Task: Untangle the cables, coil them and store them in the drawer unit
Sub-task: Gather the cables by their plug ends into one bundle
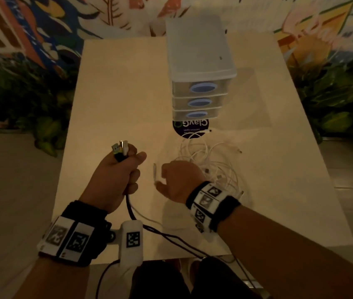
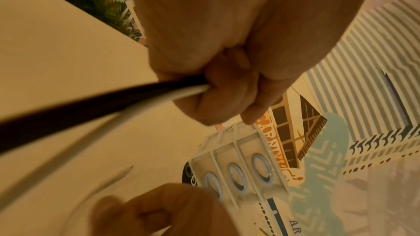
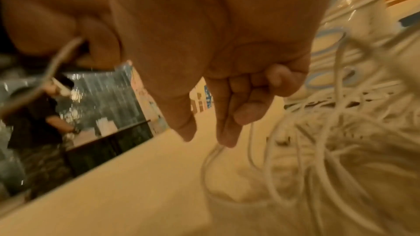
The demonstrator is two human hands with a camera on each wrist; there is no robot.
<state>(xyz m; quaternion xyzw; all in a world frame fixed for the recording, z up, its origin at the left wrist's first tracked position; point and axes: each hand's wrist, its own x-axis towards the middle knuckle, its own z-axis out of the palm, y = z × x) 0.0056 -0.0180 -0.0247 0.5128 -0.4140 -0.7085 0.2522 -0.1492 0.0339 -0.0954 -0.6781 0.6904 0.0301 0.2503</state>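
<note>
My left hand [image 1: 117, 169] is a fist round a bundle of cable ends; their plugs [image 1: 119, 148] stick up out of it. A black cable [image 1: 131, 210] and a thin white one trail from the fist [image 2: 216, 96] towards me and over the table's front edge. My right hand [image 1: 177, 178] hovers at the left side of the tangle of white cables [image 1: 216, 167]. Its thumb and forefinger [image 3: 227, 139] are apart beside a white plug [image 1: 155, 172], and the other fingers are curled. The clear three-drawer unit [image 1: 199, 61] stands at the back with all drawers closed.
The pale table [image 1: 117, 93] has bare surface to the left of the drawer unit. A round purple sticker [image 1: 190, 128] lies just in front of the unit. Black leads [image 1: 182, 244] cross the near edge. Painted walls and green plants surround the table.
</note>
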